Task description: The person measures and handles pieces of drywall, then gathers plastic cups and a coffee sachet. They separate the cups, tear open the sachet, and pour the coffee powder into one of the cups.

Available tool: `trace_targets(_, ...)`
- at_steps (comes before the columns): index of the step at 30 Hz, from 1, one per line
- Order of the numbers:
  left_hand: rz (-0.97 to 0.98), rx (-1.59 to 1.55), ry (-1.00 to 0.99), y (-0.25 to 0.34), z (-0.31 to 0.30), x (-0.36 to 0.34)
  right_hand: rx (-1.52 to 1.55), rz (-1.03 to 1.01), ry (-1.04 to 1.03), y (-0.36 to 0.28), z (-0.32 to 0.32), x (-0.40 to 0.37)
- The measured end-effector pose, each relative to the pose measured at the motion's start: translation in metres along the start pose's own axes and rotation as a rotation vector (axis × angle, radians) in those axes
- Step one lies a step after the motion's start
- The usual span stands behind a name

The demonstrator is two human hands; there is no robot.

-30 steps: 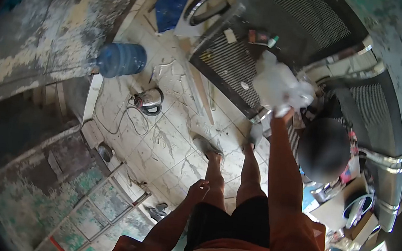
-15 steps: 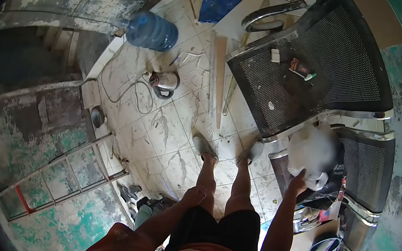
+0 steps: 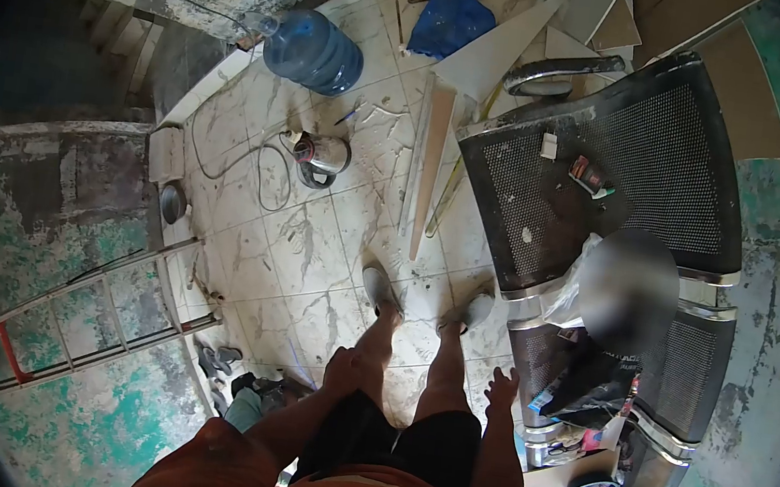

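Observation:
My right hand (image 3: 502,389) hangs beside my right leg with its fingers apart, and nothing is in it. Nearest to it is a black printed bag (image 3: 578,379) on the metal bench seat. A white plastic bag (image 3: 566,299) lies just beyond the black one; a blurred patch hides part of it. My left hand (image 3: 342,371) hangs low in front of my left leg. Its fingers are dark and too indistinct to read, and I see no object in it.
A perforated metal bench (image 3: 614,164) runs along the right, with a small box (image 3: 590,177) on it. On the tiles lie a blue water jug (image 3: 314,51), a corded power tool (image 3: 321,157), wood strips (image 3: 433,166) and a blue bag (image 3: 451,25). A ladder (image 3: 89,319) leans at left.
My right hand has let go of the white plastic bag and drawn back left toward my leg, its fingers spreading. The view has shifted slightly; my left hand stays low by the leg.

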State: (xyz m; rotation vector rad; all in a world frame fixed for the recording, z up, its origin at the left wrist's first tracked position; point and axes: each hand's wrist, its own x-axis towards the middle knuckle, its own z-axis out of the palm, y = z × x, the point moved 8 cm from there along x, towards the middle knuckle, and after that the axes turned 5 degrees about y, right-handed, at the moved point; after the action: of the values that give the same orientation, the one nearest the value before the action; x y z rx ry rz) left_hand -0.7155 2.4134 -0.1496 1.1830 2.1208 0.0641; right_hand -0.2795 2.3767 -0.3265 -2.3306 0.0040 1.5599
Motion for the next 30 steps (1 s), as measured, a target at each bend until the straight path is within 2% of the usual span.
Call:
trace_targets(6, -0.045, -0.149, 0.139, -0.005, -0.029, 0.030, -0.225, -0.042, -0.051, -0.084, 0.041, -0.040)
trace_targets(9, -0.117, -0.181, 0.026, -0.038, -0.011, 0.054, -0.282, -0.077, -0.043, -0.119, 0.067, -0.058)
trace_targets(11, -0.018, 0.086, -0.181, -0.068, 0.022, 0.074, -0.390, -0.113, -0.052, -0.135, 0.093, -0.064)
trace_targets(14, -0.096, -0.040, -0.189, -0.068, -0.011, 0.118, -0.466, -0.105, -0.084, -0.161, 0.157, -0.063)
trace_targets(15, -0.038, -0.107, -0.126, -0.076, -0.012, 0.139, -0.490, -0.093, -0.081, -0.170, 0.184, -0.053)
trace_targets(16, 0.015, -0.169, -0.066, -0.086, -0.012, 0.155, -0.521, -0.183, -0.128, -0.182, 0.218, -0.043)
trace_targets(18, -0.206, -0.265, -0.169, -0.115, 0.001, 0.200, -0.568, -0.350, -0.229, -0.194, 0.286, -0.014)
trace_targets(20, -0.177, -0.346, -0.127, -0.143, 0.031, 0.248, -0.497, -0.386, -0.268, -0.193, 0.347, 0.041)
trace_targets(21, -0.190, -0.340, -0.097, -0.156, 0.048, 0.275, -0.607, -0.408, -0.197, -0.199, 0.371, 0.075)
trace_targets(23, -0.300, -0.387, -0.076, -0.160, 0.068, 0.328, -0.688, -0.640, -0.111, -0.206, 0.412, 0.146)
trace_targets(24, -0.387, -0.443, -0.065, -0.150, 0.070, 0.362, -0.668, -0.556, -0.003, -0.221, 0.427, 0.154)
trace_targets(25, -0.386, -0.522, -0.036, -0.157, 0.097, 0.391, -0.644, -0.482, 0.098, -0.243, 0.449, 0.156)
trace_targets(26, -0.291, -0.521, 0.057, -0.143, 0.107, 0.420, -0.537, -0.513, 0.067, -0.250, 0.465, 0.189)
trace_targets(27, -0.273, -0.502, 0.061, -0.134, 0.127, 0.444, -0.433, -0.529, 0.040, -0.249, 0.477, 0.218)
trace_targets(30, -0.236, -0.279, 0.048, -0.089, 0.171, 0.489, -0.629, -0.393, 0.139, -0.274, 0.501, 0.228)
